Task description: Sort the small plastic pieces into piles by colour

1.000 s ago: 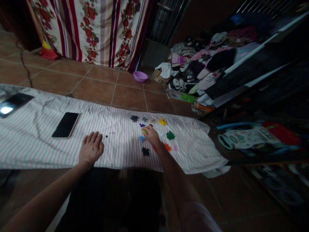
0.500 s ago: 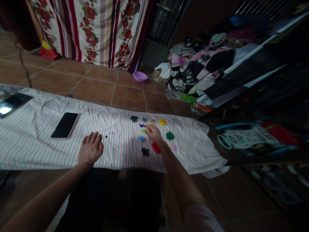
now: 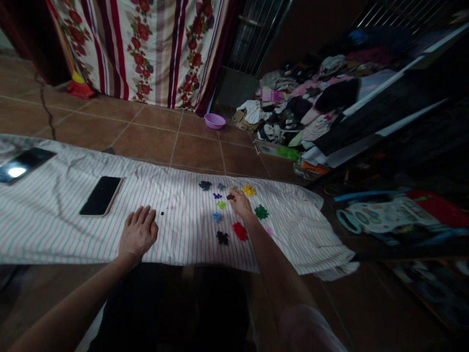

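Observation:
Small piles of tiny coloured pieces, too small to identify, lie on a striped cloth [image 3: 190,230]. My right hand [image 3: 241,204] reaches among them, fingertips bunched at a small brown pile [image 3: 230,197]; whatever they pinch is hidden. Close by are purple [image 3: 217,196], lime [image 3: 221,205], yellow [image 3: 248,189] and grey [image 3: 221,186] piles. Nearer me lie blue [image 3: 217,217], red [image 3: 240,231] and black [image 3: 222,238] ones, with a green pile [image 3: 261,212] to the right. My left hand [image 3: 137,231] rests flat, palm down, fingers stretched, beside a single tiny black piece [image 3: 162,213].
A phone [image 3: 101,195] lies left of my left hand, and a dark glossy device [image 3: 25,165] is farther left. Beyond the cloth, a purple basin [image 3: 215,121] stands on the tiled floor. Heaped clothes [image 3: 293,105] fill the back right.
My right hand has shifted slightly right, from beside the purple and lime piles to the brown pile, which now shows. My left hand stays flat. The whole view has tilted a little.

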Action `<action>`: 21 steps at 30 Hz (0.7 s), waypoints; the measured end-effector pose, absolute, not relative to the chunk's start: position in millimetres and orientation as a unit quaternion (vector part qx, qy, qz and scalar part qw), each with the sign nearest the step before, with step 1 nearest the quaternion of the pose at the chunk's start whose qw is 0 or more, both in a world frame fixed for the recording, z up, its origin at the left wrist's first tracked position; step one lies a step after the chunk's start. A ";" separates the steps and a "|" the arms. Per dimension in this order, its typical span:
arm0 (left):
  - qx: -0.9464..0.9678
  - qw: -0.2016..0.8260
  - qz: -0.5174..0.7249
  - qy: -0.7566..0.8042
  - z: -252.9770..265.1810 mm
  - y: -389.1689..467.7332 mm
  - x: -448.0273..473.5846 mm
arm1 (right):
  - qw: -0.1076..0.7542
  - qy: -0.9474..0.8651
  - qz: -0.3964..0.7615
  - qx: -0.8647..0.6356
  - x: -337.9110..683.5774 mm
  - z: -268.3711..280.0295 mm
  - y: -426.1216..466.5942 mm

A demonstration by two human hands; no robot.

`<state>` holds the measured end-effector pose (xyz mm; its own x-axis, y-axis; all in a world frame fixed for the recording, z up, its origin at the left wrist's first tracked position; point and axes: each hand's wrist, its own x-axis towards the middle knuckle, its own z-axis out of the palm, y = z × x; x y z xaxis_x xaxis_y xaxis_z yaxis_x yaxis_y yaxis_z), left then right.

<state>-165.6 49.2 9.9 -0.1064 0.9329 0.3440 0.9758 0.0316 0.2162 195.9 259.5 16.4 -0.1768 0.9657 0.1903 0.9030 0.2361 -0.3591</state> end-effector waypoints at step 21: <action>-0.672 0.077 -0.176 -0.715 9.4 49.8 -165.3 | 0.168 -0.751 0.093 -0.632 197.1 22.4 255.4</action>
